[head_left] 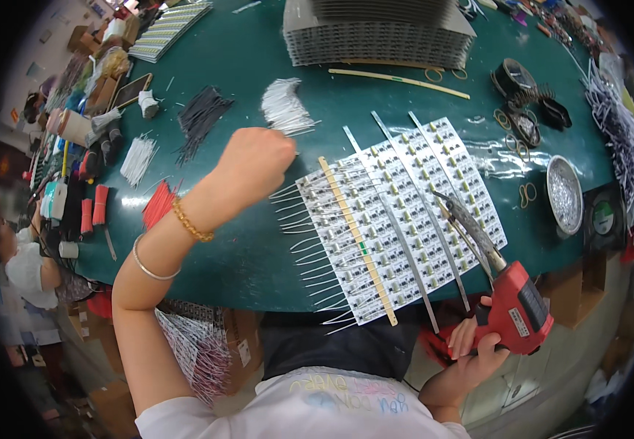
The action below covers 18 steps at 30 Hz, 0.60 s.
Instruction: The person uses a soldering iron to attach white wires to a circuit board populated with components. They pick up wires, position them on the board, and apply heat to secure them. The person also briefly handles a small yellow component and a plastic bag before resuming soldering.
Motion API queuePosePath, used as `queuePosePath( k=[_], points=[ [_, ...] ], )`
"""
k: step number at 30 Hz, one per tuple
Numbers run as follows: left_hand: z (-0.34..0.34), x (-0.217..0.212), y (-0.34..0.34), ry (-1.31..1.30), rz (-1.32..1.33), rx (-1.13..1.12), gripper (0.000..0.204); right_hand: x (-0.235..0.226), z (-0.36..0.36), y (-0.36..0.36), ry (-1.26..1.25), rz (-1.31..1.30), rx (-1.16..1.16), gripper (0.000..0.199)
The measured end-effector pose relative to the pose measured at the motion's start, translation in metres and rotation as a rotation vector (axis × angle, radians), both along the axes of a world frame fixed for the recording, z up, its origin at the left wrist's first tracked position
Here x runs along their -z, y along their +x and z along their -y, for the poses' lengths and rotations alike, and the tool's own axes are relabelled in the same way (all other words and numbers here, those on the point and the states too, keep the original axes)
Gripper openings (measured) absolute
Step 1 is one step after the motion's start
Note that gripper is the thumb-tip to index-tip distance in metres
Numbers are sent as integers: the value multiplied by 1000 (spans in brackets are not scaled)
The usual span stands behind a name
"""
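Observation:
My right hand [473, 348] grips the handle of a red and black soldering gun [519, 310]. Its long tip points up and left over a white panel of small circuit boards [428, 252]. Thin white wires [309, 256] stick out along the panel's left edge. A wooden strip [361, 252] and several metal strips [404, 234] lie across the panel. My left hand [254, 162] is closed, its fingers mostly hidden beneath it, just nearer to me than a pile of white wires [287, 106]. What it may hold I cannot make out.
Black wires [203, 117], red wires [159, 207] and another white bundle [139, 159] lie left. A tall stack of panels [375, 44] stands at the back. A metal bowl [564, 194] and a solder spool [513, 77] are on the right. A person [31, 271] sits far left.

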<state>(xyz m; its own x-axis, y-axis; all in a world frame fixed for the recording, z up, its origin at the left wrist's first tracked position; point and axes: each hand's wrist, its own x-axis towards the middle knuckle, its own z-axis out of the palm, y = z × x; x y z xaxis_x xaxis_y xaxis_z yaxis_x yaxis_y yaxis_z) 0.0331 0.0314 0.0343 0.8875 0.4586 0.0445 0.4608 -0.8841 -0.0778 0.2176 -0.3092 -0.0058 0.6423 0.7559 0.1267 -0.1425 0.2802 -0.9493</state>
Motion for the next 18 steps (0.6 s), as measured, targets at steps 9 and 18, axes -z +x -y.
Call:
queuePosePath(
  k=[9,18],
  points=[
    [60,-16,16,-543,551,-85,7,-5,-9,-2,-57,9,17,70],
    [74,18,51,-565,593,-63,12,-11,-21,-9,-192,56,78,77]
  ],
)
